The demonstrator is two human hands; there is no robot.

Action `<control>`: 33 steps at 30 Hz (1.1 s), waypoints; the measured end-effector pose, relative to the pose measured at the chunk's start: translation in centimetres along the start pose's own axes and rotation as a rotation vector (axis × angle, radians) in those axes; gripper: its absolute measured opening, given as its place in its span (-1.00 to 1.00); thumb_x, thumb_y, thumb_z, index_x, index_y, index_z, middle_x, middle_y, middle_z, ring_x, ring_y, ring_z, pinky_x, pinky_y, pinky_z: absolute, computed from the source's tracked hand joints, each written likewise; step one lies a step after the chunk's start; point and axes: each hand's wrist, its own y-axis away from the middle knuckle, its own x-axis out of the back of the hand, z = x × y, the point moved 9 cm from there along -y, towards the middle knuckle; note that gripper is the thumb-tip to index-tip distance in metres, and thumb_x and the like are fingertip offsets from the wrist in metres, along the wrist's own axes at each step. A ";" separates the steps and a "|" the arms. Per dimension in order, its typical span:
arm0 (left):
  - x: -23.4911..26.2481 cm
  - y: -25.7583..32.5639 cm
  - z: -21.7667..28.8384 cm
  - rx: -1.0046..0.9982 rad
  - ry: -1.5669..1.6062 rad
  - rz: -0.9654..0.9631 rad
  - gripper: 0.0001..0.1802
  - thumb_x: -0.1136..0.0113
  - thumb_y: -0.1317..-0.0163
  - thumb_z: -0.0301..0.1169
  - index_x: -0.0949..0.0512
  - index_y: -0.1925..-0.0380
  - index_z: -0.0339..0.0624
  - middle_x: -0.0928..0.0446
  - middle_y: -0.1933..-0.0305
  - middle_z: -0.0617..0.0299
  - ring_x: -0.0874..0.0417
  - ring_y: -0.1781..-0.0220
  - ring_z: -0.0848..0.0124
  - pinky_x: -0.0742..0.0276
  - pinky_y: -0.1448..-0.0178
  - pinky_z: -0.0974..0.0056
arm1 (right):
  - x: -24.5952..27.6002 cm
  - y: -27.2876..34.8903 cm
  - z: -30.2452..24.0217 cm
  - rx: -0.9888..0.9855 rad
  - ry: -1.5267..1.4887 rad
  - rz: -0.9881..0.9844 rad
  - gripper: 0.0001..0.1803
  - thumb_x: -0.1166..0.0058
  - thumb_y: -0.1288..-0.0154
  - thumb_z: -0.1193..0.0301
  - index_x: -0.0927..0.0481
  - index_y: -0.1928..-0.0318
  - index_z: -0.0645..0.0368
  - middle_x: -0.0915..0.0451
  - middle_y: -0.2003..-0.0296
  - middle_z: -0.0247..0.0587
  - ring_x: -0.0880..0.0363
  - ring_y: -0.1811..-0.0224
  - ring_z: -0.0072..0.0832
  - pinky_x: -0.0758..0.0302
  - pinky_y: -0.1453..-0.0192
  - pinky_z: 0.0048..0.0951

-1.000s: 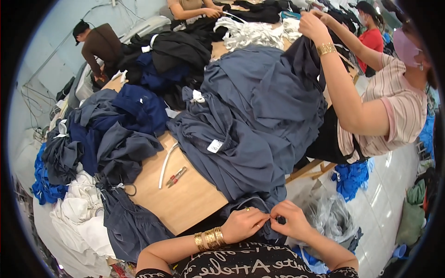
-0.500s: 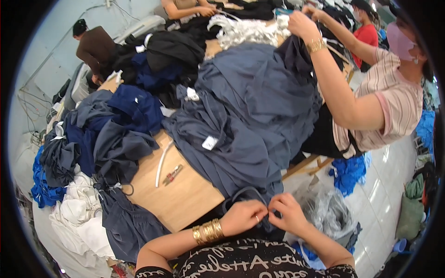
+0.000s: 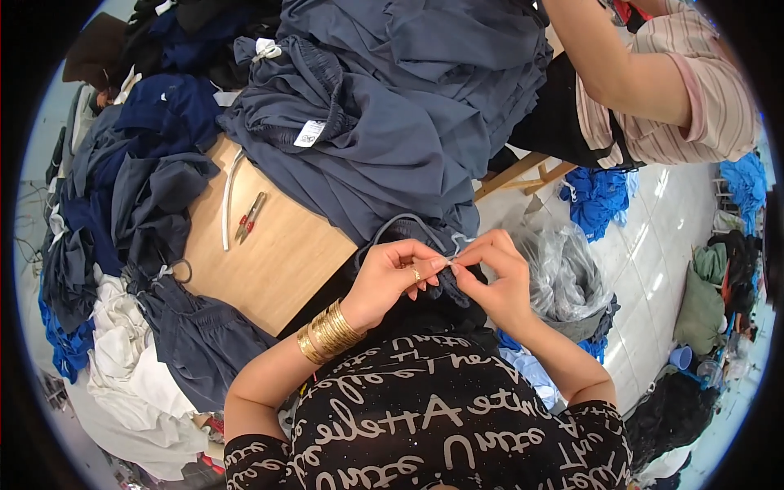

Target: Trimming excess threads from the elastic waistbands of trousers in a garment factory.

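Note:
Close to my body, my left hand [image 3: 396, 278] and my right hand [image 3: 496, 280] meet fingertip to fingertip in a pinch. Between them is the end of a thin grey drawstring [image 3: 460, 240]; the exact spot they grip is mostly covered by the fingers. From there the cord loops back to a dark grey garment [image 3: 457, 287], bunched beneath and behind my hands at the table edge. Gold bangles ring my left wrist. Beyond, a large heap of dark grey garments [image 3: 408, 147] with gathered waistbands and a white label [image 3: 309, 133] spreads over the table.
Red-handled thread snips [image 3: 251, 217] and a white strip [image 3: 229, 198] lie on the wooden tabletop [image 3: 286, 261]. Navy and grey clothes [image 3: 155, 147] pile up at left, above white cloth [image 3: 114, 351]. A clear plastic bag [image 3: 563, 278] stands at right. A co-worker's arm [image 3: 612, 69] reaches over the heap.
My view has tilted downward, so the table appears higher in the picture. My fingertips have come together on the cord, whose end now shows above my right fingers.

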 end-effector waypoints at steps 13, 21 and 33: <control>0.3 0.1 -0.4 0.084 -0.027 -0.104 -0.83 -0.11 -0.25 -0.35 -0.52 0.33 -0.25 -0.58 0.46 0.24 -0.54 0.53 0.59 -0.41 0.47 0.54 | -2.6 -1.5 3.9 -0.684 -1.253 -0.239 -0.69 0.13 -0.36 0.26 -0.46 0.46 0.20 -0.49 0.04 -0.07 -0.38 -0.06 -0.39 -0.16 -0.24 -0.37; 3.9 2.6 4.0 -0.297 -0.472 0.239 -0.86 -0.08 -0.26 -0.45 -0.47 0.40 -0.32 -0.56 0.53 0.26 -0.58 0.50 0.58 -0.50 0.38 0.49 | 0.6 -2.9 8.4 -0.647 -1.165 -0.040 -0.62 0.15 -0.39 0.23 -0.32 0.59 0.08 -0.49 0.49 -0.23 -0.52 0.19 -0.34 -0.42 -0.06 -0.21; -0.6 2.3 3.2 -0.432 -0.697 0.031 -0.88 -0.10 -0.22 -0.46 -0.49 0.42 -0.30 -0.55 0.55 0.24 -0.59 0.51 0.51 -0.48 0.39 0.45 | -1.6 -5.8 5.1 -0.754 -1.342 -0.304 -0.66 0.27 -0.44 0.23 -0.24 0.52 0.05 -0.03 0.74 -0.55 0.11 0.74 -0.75 0.09 0.65 -0.63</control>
